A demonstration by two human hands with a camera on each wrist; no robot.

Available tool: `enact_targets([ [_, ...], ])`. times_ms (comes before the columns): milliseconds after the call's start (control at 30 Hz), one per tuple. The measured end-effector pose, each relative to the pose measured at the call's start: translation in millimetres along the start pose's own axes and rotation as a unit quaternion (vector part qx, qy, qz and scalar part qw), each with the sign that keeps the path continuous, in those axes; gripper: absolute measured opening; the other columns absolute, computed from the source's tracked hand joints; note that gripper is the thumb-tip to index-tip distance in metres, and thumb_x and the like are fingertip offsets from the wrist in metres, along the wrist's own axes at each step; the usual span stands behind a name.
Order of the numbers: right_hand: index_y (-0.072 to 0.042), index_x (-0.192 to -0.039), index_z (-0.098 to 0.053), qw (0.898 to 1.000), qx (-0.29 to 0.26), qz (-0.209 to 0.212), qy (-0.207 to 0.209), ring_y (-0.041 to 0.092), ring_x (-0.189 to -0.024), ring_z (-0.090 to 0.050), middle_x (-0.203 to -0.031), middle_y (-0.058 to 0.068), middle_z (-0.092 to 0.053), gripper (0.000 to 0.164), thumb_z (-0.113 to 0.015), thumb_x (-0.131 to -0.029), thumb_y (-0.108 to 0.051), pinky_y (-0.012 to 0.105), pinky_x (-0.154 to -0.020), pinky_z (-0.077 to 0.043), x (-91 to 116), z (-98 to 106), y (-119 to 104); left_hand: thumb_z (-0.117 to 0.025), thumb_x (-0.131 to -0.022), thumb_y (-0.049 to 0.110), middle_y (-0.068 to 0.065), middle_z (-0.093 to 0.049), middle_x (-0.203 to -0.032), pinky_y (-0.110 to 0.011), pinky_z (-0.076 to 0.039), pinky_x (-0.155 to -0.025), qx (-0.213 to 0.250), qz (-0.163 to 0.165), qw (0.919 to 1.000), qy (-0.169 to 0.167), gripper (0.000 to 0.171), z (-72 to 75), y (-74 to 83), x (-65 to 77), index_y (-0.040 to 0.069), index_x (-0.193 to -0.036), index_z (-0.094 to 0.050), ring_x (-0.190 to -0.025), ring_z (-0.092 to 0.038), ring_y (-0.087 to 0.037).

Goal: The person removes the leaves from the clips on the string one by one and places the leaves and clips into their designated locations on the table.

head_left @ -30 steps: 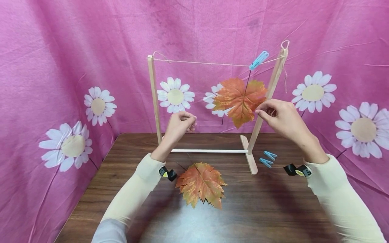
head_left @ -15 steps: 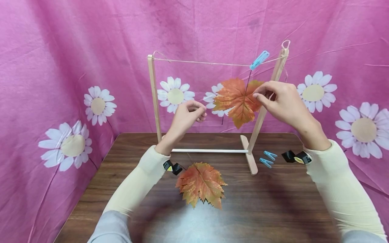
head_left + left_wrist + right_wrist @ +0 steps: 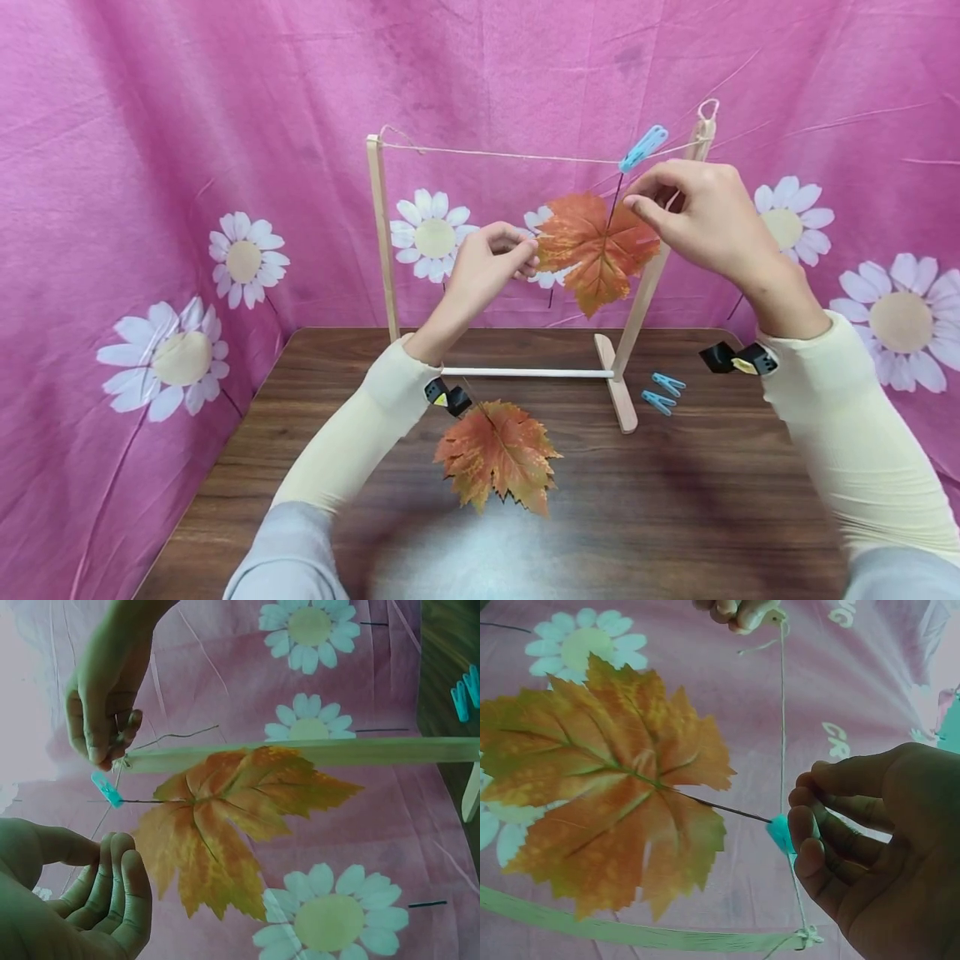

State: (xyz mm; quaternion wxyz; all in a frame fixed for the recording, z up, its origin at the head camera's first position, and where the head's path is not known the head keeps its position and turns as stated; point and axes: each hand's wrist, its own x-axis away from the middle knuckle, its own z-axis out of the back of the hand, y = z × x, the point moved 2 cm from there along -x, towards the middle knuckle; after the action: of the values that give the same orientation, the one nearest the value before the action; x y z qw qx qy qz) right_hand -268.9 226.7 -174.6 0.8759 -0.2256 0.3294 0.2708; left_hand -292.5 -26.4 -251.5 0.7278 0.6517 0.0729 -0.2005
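An orange maple leaf point(image 3: 596, 258) hangs by its dark stem from a blue clothespin point(image 3: 643, 148) clipped on a string point(image 3: 510, 155). My right hand point(image 3: 701, 212) is raised at the leaf's upper right, just below the clothespin. In the right wrist view, its loosely bent fingers point(image 3: 804, 821) overlap part of the clothespin point(image 3: 780, 834). My left hand point(image 3: 487, 271) is up at the leaf's left edge, thumb and fingertips close together. No object shows between the fingers of either hand. On the table, more maple leaves point(image 3: 498, 458) lie stacked.
A wooden post point(image 3: 381, 242) on the left and another wooden post point(image 3: 637, 317) on the right carry the string, joined low by a white rod point(image 3: 525, 373). Two blue clothespins point(image 3: 663, 393) lie on the brown table point(image 3: 675, 517). A pink curtain point(image 3: 487, 67) with daisies hangs behind.
Both hands have risen. My left hand has moved right to the hanging leaf's edge, and my right hand has gone up from the leaf's lower right side toward the clothespin.
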Motion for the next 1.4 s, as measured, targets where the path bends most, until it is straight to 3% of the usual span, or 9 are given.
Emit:
enact_targets([
  [167,-0.005,-0.100,-0.081,1.000,0.005,0.009,0.003,-0.018,-0.070,-0.050,-0.085,0.004,-0.075,0.008,-0.077,-0.099,-0.012,0.003,-0.069,-0.043,-13,5,-3,-0.069,-0.102,0.007,-0.017,-0.077,-0.087,-0.038,-0.069,-0.075,0.010,-0.013,0.9999,0.001,0.008,-7.6,8.1,-7.8,-0.001,-0.101,-0.071,-0.071,-0.073,-0.014],
  [367,-0.005,-0.100,-0.081,1.000,0.012,0.006,0.005,-0.020,-0.071,-0.049,-0.080,-0.036,-0.055,0.010,-0.076,-0.098,-0.013,0.003,-0.071,-0.042,-27,13,-3,-0.069,-0.102,0.006,-0.016,-0.077,-0.085,-0.042,-0.070,-0.078,0.026,-0.035,0.9990,0.002,0.009,-20.4,14.9,-18.5,-0.002,-0.100,-0.072,-0.070,-0.073,-0.012],
  [433,-0.005,-0.102,-0.082,1.000,0.015,-0.003,0.002,-0.019,-0.071,-0.049,-0.079,-0.042,-0.050,0.011,-0.075,-0.099,-0.014,0.004,-0.072,-0.042,-31,16,-2,-0.069,-0.102,0.005,-0.018,-0.078,-0.087,-0.041,-0.070,-0.077,0.027,-0.044,0.9987,0.003,0.009,-25.1,18.1,-21.2,-0.003,-0.100,-0.072,-0.071,-0.074,-0.013],
  [733,-0.006,-0.108,-0.082,0.999,0.023,-0.045,-0.015,-0.017,-0.072,-0.050,-0.077,-0.043,-0.049,0.017,-0.073,-0.100,-0.019,0.005,-0.071,-0.039,-46,30,3,-0.069,-0.102,0.007,-0.017,-0.079,-0.090,-0.033,-0.069,-0.076,0.014,-0.045,0.9989,0.003,0.009,-47.4,31.4,-35.6,-0.001,-0.103,-0.073,-0.082,-0.079,-0.029],
  [967,-0.005,-0.113,-0.080,0.997,0.037,-0.062,-0.037,-0.018,-0.074,-0.048,-0.077,-0.044,-0.048,0.023,-0.071,-0.100,-0.022,0.005,-0.072,-0.038,-61,39,10,-0.069,-0.104,0.011,-0.015,-0.080,-0.097,-0.028,-0.068,-0.080,-0.006,-0.038,0.9993,0.004,0.015,-59.0,42.5,-46.4,-0.001,-0.110,-0.074,-0.085,-0.080,-0.022],
  [1100,-0.005,-0.118,-0.078,0.994,0.049,-0.074,-0.063,-0.017,-0.075,-0.048,-0.077,-0.043,-0.047,0.027,-0.070,-0.101,-0.024,0.007,-0.072,-0.037,-66,43,14,-0.068,-0.104,0.012,-0.013,-0.082,-0.101,-0.018,-0.065,-0.078,-0.024,-0.031,0.9992,0.011,0.015,-65.2,47.5,-52.5,0.001,-0.111,-0.076,-0.087,-0.080,-0.015],
  [1233,-0.005,-0.121,-0.077,0.991,0.061,-0.084,-0.085,-0.015,-0.076,-0.047,-0.077,-0.041,-0.047,0.031,-0.070,-0.101,-0.028,0.011,-0.071,-0.037,-70,46,18,-0.069,-0.104,0.016,-0.005,-0.082,-0.105,-0.008,-0.056,-0.076,-0.082,-0.027,0.9960,0.021,0.016,-70.3,48.9,-57.0,0.008,-0.114,-0.078,-0.092,-0.076,-0.005],
  [1400,-0.008,-0.127,-0.075,0.984,0.078,-0.096,-0.124,-0.011,-0.074,-0.048,-0.077,-0.035,-0.054,0.037,-0.072,-0.100,-0.033,0.017,-0.069,-0.038,-74,48,24,-0.068,-0.104,0.020,0.003,-0.082,-0.109,-0.010,-0.050,-0.076,-0.135,-0.020,0.9901,0.034,0.019,-75.9,49.1,-61.2,0.014,-0.117,-0.079,-0.099,-0.073,0.000],
])
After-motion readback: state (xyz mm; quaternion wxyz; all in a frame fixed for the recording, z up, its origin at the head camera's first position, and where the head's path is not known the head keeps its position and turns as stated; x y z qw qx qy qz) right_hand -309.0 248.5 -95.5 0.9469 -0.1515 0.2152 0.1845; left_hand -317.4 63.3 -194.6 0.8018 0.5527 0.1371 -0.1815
